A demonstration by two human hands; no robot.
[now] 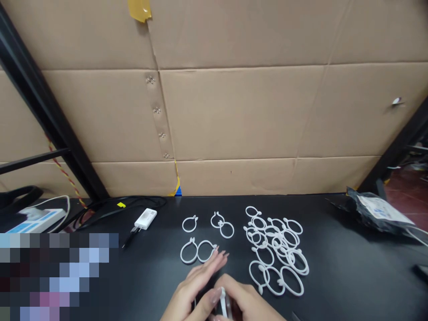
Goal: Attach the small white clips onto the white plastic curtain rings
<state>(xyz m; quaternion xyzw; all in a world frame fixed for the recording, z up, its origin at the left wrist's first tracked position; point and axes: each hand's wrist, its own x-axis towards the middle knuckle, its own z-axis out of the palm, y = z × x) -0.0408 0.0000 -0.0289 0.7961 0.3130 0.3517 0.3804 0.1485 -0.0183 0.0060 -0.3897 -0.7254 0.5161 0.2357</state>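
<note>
My left hand (197,285) lies at the bottom centre of the black table (341,267), fingers stretched forward, fingertips touching a white plastic ring (205,250). My right hand (244,301) is beside it, fingers curled round a white ring piece (223,303) pinched with the thumb. Several separate white rings (189,224) lie in two short rows ahead of my hands. A heap of several white rings (277,247) lies to the right of them.
A white charger (145,219) with black cables lies at the left. A power strip (33,220) sits at the far left. A black plastic bag (377,211) rests at the right. A cardboard wall (234,111) stands behind the table.
</note>
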